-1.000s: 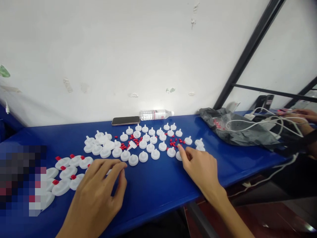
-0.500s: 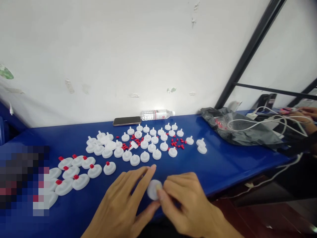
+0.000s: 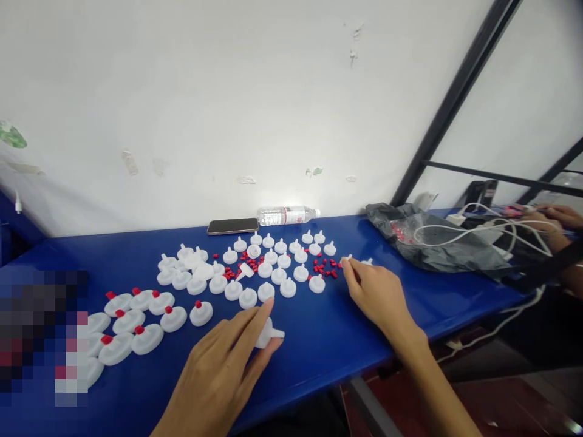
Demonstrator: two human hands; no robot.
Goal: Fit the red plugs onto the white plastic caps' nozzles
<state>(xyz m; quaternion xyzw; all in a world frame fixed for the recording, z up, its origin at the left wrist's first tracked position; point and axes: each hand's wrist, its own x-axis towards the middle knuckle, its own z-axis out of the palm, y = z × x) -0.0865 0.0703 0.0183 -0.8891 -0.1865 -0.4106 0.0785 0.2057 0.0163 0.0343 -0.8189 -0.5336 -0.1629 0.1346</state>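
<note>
My left hand (image 3: 228,358) holds a white plastic cap with a narrow spout (image 3: 264,334) between fingers and thumb, over the front of the table. The spout points right and bears no red piece. My right hand (image 3: 378,297) reaches over the right end of the spread, its fingers drawn together beside the small red caps (image 3: 327,268). Whether something is between those fingertips is hidden. Behind that hand a white spouted cap partly shows. Many more white spouted caps (image 3: 288,287) stand in the middle, spouts mostly up. At left, white caps with red tips (image 3: 148,338) form a group.
A phone (image 3: 232,226) and a clear plastic bottle (image 3: 288,215) lie against the wall. On the right are a dark plastic bag (image 3: 423,246), white cables (image 3: 483,224) and a black metal frame (image 3: 449,115). Another person's hands (image 3: 551,218) show at far right.
My right hand has let go of the white spouted cap and moved right and away from me to the red caps. My left hand keeps the cap, now with its spout turned right.
</note>
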